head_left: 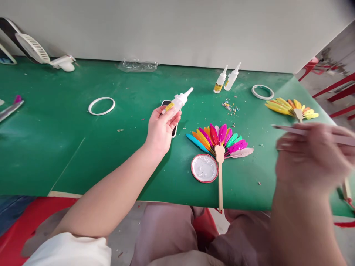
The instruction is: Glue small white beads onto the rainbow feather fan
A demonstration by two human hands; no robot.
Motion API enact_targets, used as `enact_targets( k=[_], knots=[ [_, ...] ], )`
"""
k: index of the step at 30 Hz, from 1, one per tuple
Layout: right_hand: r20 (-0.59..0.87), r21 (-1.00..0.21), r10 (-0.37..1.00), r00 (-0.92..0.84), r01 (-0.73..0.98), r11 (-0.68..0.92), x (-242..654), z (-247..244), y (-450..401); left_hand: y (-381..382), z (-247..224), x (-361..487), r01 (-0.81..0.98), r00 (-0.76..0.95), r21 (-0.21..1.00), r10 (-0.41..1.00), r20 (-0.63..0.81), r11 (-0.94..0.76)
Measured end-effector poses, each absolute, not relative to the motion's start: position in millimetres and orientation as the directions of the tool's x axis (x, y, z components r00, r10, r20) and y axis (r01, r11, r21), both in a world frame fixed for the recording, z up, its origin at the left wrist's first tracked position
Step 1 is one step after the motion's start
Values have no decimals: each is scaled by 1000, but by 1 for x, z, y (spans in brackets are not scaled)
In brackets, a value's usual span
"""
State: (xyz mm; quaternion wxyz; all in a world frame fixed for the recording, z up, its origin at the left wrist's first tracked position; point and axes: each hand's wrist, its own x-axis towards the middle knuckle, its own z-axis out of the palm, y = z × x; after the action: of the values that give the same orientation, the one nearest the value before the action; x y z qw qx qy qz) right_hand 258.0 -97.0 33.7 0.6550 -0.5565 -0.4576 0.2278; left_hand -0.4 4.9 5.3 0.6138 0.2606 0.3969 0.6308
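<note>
My left hand (pixel 162 131) is closed around a white glue bottle (pixel 177 103) with a yellow label, its nozzle pointing up and to the right, above a phone (pixel 174 131) lying on the table. At the right, my right hand (pixel 313 155), blurred, grips a thin pointed tool (pixel 294 129) whose dark tip points left. Between the hands a fan of many-coloured feathers (pixel 219 138) lies with its wooden handle (pixel 220 177) towards me. Small white beads are dotted on some feathers. Touching the fan's left side is a round red-rimmed dish (pixel 204 168) holding tiny white beads.
Two glue bottles (pixel 220 81) stand at the back of the green table (pixel 133 147), behind scattered coloured bits (pixel 230 106). A yellow feather fan (pixel 291 109) and a tape roll (pixel 263 92) lie at right. Another roll (pixel 101 106) and a handheld electric fan (pixel 34 48) are at left.
</note>
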Motion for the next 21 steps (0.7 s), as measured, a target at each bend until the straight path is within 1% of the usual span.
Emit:
enact_targets(
  k=[5,9,13,18,21],
  knots=[
    [343,-926,859,380,291,241,211,23,-69,8,6,-8,-610,-226,792,952,-206,27],
    [311,-916,901,301,349,199,195,6,-52,10,6,-13,-595,-292,803,926,-241,22],
    [249,-899,941,231,415,136,190,-6,-45,10,5,-12,-585,-253,810,945,-209,23],
    [261,-832,951,168,538,134,187,-12,-44,7,5,-11,-588,-212,809,960,-181,23],
    [268,-811,951,155,570,135,187,-17,-43,6,5,-10,-582,-214,813,962,-169,14]
  ],
)
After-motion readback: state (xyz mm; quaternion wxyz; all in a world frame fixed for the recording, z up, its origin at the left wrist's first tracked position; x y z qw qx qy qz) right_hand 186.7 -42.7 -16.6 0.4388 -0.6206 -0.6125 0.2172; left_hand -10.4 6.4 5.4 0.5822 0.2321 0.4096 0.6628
